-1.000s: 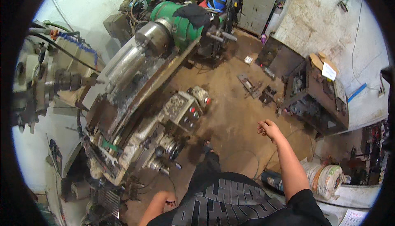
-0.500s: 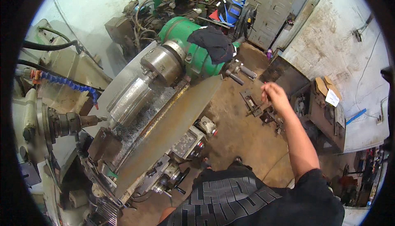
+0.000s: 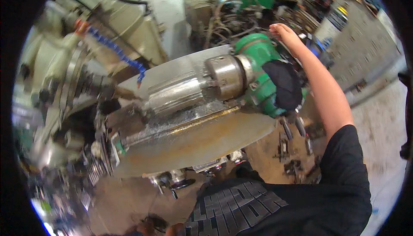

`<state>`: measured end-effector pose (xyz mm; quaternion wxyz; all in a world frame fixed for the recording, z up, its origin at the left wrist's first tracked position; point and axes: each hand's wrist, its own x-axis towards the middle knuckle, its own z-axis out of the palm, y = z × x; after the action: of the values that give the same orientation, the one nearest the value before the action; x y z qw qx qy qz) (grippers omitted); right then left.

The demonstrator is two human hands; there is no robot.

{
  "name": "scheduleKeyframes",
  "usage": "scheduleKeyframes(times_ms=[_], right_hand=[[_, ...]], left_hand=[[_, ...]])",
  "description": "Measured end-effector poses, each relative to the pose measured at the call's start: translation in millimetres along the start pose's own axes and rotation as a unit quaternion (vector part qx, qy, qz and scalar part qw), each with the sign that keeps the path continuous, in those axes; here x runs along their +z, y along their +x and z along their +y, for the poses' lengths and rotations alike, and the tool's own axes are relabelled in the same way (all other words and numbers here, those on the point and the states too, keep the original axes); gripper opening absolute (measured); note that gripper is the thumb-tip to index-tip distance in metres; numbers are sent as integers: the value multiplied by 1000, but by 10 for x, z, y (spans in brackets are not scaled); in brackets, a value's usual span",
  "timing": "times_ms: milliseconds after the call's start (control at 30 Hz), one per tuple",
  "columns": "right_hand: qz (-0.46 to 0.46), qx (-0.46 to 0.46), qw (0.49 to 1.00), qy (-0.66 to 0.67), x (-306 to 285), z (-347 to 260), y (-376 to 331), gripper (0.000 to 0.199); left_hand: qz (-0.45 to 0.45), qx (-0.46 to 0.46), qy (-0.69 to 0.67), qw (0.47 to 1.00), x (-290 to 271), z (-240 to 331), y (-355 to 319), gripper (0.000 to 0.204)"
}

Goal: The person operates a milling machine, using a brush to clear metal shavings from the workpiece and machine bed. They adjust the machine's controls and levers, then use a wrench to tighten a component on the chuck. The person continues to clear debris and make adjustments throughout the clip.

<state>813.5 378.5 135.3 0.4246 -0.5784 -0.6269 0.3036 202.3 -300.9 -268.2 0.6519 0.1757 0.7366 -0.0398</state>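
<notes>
My right hand (image 3: 285, 35) reaches out past the green dividing head (image 3: 257, 51), its fingers loosely stretched and nothing visible in them. Whether the hand touches anything behind the head I cannot tell. A black cloth (image 3: 284, 86) is draped over the green housing. From that housing a steel chuck (image 3: 224, 78) grips a shiny, grooved metal cylinder (image 3: 175, 94), which lies level above the machine table. Metal chips (image 3: 189, 116) cover the bed beneath it. Of my left arm only a bit of skin (image 3: 174, 230) shows at the lower edge; the hand cannot be made out.
A blue segmented hose (image 3: 115, 53) hangs left of the cylinder, near the blurred milling spindle (image 3: 92, 83). A rusty sheet-metal guard (image 3: 198, 143) runs along the near side, with handwheels (image 3: 183, 182) below. Grey drawer cabinets (image 3: 363, 51) stand at far right. Metal parts (image 3: 294, 169) lie on the floor.
My view has swung left, so the machine sits further right and more level. My right hand has moved from over the floor on the right to beyond the green head.
</notes>
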Motion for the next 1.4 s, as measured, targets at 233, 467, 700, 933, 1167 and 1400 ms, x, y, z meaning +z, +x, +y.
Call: scheduleKeyframes(times_ms=[233,467,700,933,1167,1400], right_hand=[[-154,49,987,-6,531,433,1068,50],[-76,-7,997,-19,622,783,1259,54],[143,180,957,178,651,1114,1628,51],[78,-2,943,-323,440,1078,1289,63],[32,-125,987,90,-602,181,-905,33],[-245,106,937,227,-617,-157,-3201,14]], left_hand=[[54,-25,-197,979,2335,-446,-718,28],[43,47,-173,983,3790,-145,-681,29],[145,237,-19,960,3522,395,-443,30],[140,213,-240,937,2909,1476,-775,33],[47,351,-102,930,2659,2977,-1097,34],[-139,518,35,844,3369,4853,-1605,43]])
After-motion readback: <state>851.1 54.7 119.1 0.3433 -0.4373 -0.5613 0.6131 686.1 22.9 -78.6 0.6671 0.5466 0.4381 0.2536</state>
